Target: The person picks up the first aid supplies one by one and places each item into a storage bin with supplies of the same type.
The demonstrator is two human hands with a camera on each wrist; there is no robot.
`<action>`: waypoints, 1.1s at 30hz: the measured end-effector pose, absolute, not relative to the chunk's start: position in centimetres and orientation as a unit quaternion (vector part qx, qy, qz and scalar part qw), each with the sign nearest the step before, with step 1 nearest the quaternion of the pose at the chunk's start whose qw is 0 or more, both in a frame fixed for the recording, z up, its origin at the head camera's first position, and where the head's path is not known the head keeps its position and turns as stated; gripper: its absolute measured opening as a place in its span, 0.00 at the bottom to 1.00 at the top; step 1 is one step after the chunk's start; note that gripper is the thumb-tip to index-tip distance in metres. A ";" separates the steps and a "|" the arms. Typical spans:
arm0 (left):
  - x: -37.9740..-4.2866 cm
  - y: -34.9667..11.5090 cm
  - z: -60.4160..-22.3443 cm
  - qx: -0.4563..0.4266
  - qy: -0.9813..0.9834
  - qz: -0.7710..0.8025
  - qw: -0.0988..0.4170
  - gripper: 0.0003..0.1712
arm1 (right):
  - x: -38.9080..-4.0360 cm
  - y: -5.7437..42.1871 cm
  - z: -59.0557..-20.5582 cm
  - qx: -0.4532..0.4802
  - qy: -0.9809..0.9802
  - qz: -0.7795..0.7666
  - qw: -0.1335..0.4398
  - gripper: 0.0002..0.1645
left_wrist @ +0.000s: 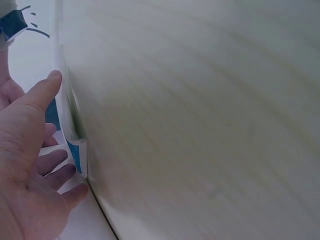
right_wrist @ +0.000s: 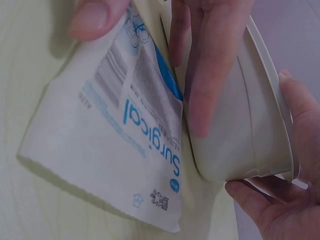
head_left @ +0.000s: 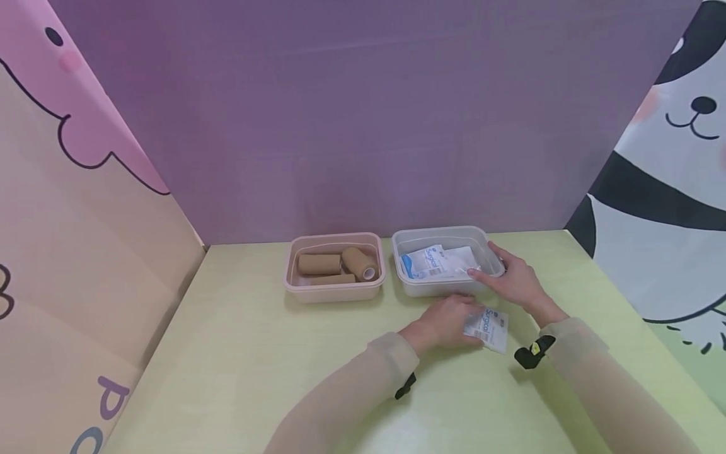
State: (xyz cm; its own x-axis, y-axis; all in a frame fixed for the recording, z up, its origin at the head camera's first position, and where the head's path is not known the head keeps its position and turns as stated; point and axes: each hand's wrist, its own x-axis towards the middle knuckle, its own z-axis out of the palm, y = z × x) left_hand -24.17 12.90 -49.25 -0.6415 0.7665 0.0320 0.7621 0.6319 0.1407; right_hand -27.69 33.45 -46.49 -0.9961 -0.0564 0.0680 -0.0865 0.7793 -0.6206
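Observation:
With the thumb on one side and fingers on the other, my left hand (head_left: 449,321) pinches a white paper packet printed "Surgical" (head_left: 492,329) just in front of the white plastic bin (head_left: 433,289). In the right wrist view the packet (right_wrist: 107,135) slants close over the table, its printed face showing, and left fingers reach beside the bin wall. My right hand (head_left: 518,284) grips the bin's right front corner, thumb over the rim and fingers along the outside. Inside the bin lie several similar packets (head_left: 435,261), overlapping one another.
Left of the white bin stands a pink bin (head_left: 334,294) holding several tan bandage rolls (head_left: 319,264). Both bins stand near the back of the pale yellow table (head_left: 238,353), before a purple panel (head_left: 340,126). Printed cartoon panels flank the table.

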 end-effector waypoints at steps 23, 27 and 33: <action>-23.9 12.8 -48.9 0.389 0.920 0.021 0.041 0.42 | -27.9 33.4 -46.6 0.038 -0.940 0.338 0.014 0.64; -23.8 12.7 -48.7 0.395 0.917 0.030 0.043 0.40 | -27.8 33.4 -46.6 0.040 -0.941 0.334 0.023 0.63; -23.7 12.2 -48.1 0.418 0.907 0.035 0.029 0.38 | -27.7 33.4 -46.6 0.041 -0.943 0.328 0.031 0.63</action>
